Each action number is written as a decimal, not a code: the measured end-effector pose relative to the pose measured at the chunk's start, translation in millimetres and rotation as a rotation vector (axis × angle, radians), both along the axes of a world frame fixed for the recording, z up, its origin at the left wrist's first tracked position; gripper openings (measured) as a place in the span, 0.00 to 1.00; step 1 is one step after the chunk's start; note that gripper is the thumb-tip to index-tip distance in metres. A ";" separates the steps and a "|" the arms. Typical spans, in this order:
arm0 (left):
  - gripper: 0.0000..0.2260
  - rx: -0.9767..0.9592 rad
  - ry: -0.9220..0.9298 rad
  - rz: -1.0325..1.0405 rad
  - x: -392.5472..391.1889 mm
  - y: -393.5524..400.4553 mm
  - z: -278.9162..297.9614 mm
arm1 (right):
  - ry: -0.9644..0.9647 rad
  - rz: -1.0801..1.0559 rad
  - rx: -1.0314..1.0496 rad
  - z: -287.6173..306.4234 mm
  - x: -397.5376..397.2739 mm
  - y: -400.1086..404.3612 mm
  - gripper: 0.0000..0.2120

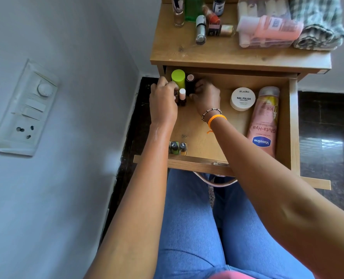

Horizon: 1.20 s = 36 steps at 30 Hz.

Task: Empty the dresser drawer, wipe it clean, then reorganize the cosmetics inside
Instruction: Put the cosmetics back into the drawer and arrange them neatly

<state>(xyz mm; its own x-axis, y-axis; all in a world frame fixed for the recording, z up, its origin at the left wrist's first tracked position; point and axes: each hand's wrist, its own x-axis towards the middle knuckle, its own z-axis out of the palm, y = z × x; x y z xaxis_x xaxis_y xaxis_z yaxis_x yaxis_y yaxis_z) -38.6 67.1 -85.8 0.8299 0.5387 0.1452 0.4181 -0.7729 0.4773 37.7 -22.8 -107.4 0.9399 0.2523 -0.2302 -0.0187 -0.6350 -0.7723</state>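
Observation:
The wooden drawer (205, 137) stands pulled out under the dresser top (217, 54). In its far left corner stand a lime-green bottle (178, 77), a dark tube with a pink cap (190, 83) and a small white-capped nail polish bottle (182, 97). My left hand (163, 101) curls beside the small bottles, its fingertips hidden. My right hand (206, 95) wraps the dark tube from the right. A white nail polish wipes jar (243, 98) and a pink Vaseline lotion tube (264, 121) lie on the right. Two small nail polish bottles (177, 147) stand at the front left.
On the dresser top stand several bottles (201, 27), a clear box with a pink bottle on it (267, 27) and a folded checked cloth (318, 25). A wall with a switch panel (24, 109) is close on the left. My knees in jeans sit under the drawer front.

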 end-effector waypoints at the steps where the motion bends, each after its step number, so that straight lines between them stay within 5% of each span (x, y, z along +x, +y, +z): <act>1: 0.14 -0.005 0.000 0.000 -0.1 0.1 0.2 | 0.007 -0.006 0.007 -0.2 1.1 0.7 0.14; 9: 0.19 -0.100 -0.060 0.019 -3.8 1.9 5.1 | -0.001 -0.012 -0.006 1.9 4.9 -10.6 0.12; 16: 0.12 -0.139 -0.262 0.095 9.2 -12.4 39.8 | -0.398 -0.008 0.073 48.5 -1.7 -41.5 0.03; 22: 0.08 -0.147 -0.288 0.084 58.0 -18.3 56.9 | -0.728 0.125 -0.326 103.7 27.0 -22.3 0.17; 28: 0.10 -0.189 -0.166 0.168 100.9 -11.7 71.6 | -0.675 0.232 -0.571 108.3 68.8 -2.0 0.17; 36: 0.11 -0.264 -0.035 0.189 117.6 -3.7 76.3 | -0.603 0.226 -0.478 99.3 74.4 2.6 0.15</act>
